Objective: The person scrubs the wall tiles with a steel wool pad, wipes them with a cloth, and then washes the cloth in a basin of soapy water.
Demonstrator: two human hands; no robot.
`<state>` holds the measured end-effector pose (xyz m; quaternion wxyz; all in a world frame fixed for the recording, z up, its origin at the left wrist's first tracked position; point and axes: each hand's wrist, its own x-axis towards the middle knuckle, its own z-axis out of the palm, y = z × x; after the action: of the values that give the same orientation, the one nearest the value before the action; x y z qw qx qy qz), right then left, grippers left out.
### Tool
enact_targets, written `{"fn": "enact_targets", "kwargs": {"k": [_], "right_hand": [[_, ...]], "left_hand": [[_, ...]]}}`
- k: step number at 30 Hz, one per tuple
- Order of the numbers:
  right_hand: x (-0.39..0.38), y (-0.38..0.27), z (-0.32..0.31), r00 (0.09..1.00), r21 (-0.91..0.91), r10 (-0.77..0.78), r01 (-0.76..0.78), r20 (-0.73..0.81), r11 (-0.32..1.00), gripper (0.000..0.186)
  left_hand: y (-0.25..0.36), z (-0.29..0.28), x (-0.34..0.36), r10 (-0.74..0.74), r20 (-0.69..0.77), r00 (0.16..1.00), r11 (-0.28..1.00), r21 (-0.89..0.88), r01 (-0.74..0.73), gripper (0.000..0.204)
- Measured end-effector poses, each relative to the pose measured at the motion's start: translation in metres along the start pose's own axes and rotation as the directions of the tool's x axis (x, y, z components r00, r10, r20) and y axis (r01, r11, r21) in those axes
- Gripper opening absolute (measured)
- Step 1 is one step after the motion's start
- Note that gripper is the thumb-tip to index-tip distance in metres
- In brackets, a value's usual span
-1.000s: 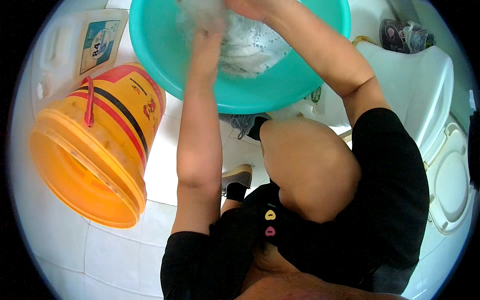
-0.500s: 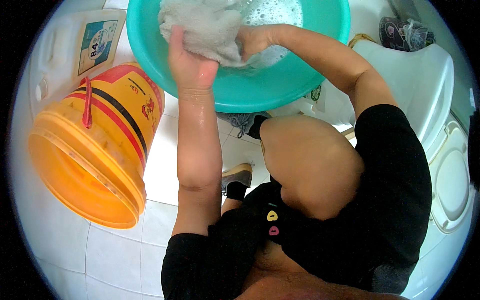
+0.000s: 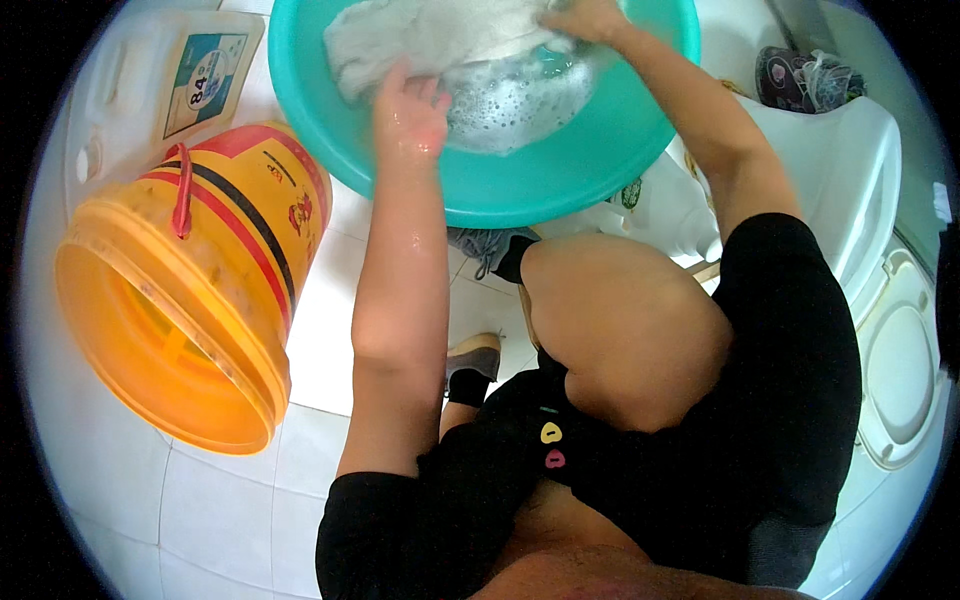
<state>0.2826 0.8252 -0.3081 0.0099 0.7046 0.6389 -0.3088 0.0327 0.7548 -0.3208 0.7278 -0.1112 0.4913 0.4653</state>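
A teal plastic basin [image 3: 560, 185] with soapy water stands on the white tiled floor in front of me. A wet white cloth [image 3: 430, 35] lies stretched across its far side. My left hand [image 3: 408, 110] grips the cloth's near left edge, fingers wet. My right hand [image 3: 585, 20] grips the cloth's right end at the top of the picture. Foam [image 3: 510, 100] floats under the cloth between my hands.
An orange bucket [image 3: 190, 300] with a red handle stands empty at the left. Behind it is a white plastic jug [image 3: 150, 90] with a label. A white toilet [image 3: 890, 330] is at the right, with a bag [image 3: 800, 80] of items beyond it. My knee [image 3: 620, 320] is below the basin.
The cloth was bunched between both hands; now it is spread out wide. My right hand has moved right and up, my left hand slightly right, and foamy water shows underneath.
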Motion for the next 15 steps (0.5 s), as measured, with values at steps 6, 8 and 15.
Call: {"fn": "enact_targets", "kwargs": {"k": [6, 8, 15], "right_hand": [[-0.008, 0.002, 0.044, 0.955, -0.161, -0.294, 0.296, 0.033, 0.942, 0.059], [0.006, 0.001, 0.057, 0.979, -0.115, -0.008, -0.016, -0.202, 0.993, 0.047], [-0.026, -0.084, 0.064, 0.630, 0.150, -0.653, 0.758, -0.421, 0.635, 0.047]], "left_hand": [[-0.003, -0.012, 0.022, 0.085, -0.192, 0.978, 0.991, 0.117, -0.063, 0.067], [-0.006, -0.013, 0.026, 0.046, -0.191, 0.981, 0.995, 0.097, -0.028, 0.067], [0.002, 0.012, 0.005, -0.046, 0.060, 0.997, 0.999, -0.001, 0.046, 0.063]]}}
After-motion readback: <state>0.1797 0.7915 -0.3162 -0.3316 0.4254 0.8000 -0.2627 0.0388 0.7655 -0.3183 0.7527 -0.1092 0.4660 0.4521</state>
